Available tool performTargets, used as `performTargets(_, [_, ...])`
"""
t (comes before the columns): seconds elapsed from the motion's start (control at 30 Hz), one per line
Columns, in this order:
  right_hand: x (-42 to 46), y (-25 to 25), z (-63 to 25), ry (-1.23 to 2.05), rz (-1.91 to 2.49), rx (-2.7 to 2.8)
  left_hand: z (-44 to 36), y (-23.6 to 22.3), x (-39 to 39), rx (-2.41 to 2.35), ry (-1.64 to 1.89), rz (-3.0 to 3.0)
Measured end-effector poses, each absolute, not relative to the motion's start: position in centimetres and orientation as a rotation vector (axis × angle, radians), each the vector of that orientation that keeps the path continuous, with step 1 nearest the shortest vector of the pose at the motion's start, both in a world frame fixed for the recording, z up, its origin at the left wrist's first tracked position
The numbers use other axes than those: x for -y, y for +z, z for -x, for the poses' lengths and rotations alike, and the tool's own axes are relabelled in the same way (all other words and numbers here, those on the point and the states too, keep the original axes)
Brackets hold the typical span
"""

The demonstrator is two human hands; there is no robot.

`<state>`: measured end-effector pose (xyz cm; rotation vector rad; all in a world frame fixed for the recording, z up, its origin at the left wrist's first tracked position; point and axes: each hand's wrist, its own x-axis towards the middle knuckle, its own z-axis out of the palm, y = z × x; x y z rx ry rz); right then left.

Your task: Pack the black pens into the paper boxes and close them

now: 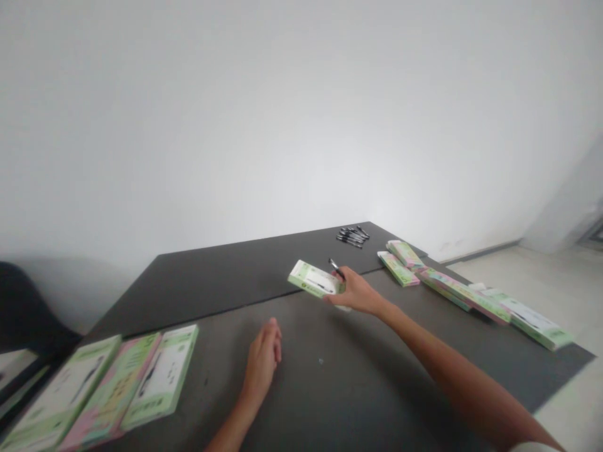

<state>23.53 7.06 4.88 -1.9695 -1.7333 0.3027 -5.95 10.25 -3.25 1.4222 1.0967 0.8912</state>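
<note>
My right hand (357, 292) grips a flat green-and-white pen box (311, 277) above the middle of the dark table. A black pen (336, 268) sticks up from the fingers of that same hand. Lower and to the left, my left hand (264, 351) hovers over or rests on the tabletop, which of the two I cannot tell. Its fingers are curled together, and nothing shows in them. Beyond the box, a loose group of black-and-clear pens (352, 236) lies near the table's far right corner.
Several green, white and pink boxes (157, 370) lie side by side at the left. More boxes (464, 290) line the right edge of the dark table (198, 282), some stacked or overlapping. A black chair (28, 301) stands at far left. A white wall rises behind.
</note>
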Motion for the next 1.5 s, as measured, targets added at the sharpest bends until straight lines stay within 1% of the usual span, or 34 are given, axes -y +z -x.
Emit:
performTargets(0.03, [-6.0,4.8,-22.0,0.387,1.873,1.791,6.1,-2.9,-10.6,-1.06,0.85,-1.248])
performTargets(0.13, [-3.7,4.3,-18.7,0.608,1.62,1.893,6.9,-1.6,-11.1,-0.904,0.718,-1.015])
performTargets(0.23, [-2.5,3.5,-17.7,0.786,1.426,1.962,7.8,-0.6,-10.8,-0.747,0.546,-0.829])
performTargets(0.43, [-1.2,3.5,-19.5,0.887,1.313,2.087,8.9,-1.3,-9.7,-0.571,0.087,-0.724])
performTargets(0.53, [-0.7,3.3,-19.4,1.009,1.257,2.18,9.1,-2.0,-9.2,-0.571,-0.002,-0.823])
performTargets(0.67, [-0.4,2.5,-18.2,1.151,1.127,2.265,9.1,-1.9,-8.3,-0.657,-0.007,-1.001])
performTargets(0.73, [-0.5,2.6,-18.0,1.132,1.083,2.241,9.0,-1.7,-7.7,-0.677,-0.002,-1.049])
performTargets(0.8, [-0.7,3.2,-18.6,1.042,1.084,2.102,8.8,-1.5,-7.0,-0.693,0.066,-1.057])
performTargets(0.9, [-1.1,4.4,-20.6,0.878,1.147,1.637,7.9,-1.6,-5.7,-0.719,0.245,-0.998])
performTargets(1.0, [-1.9,4.9,-22.5,0.837,1.178,1.286,6.3,-1.8,-4.4,-0.718,0.406,-0.934])
performTargets(1.23, [-3.7,3.8,-22.7,0.993,1.103,1.027,2.3,-3.0,-3.7,-0.681,0.575,-0.891])
performTargets(1.5, [-2.8,5.2,-22.7,0.741,1.02,0.822,1.9,-2.7,-1.7,-0.687,0.71,-1.047])
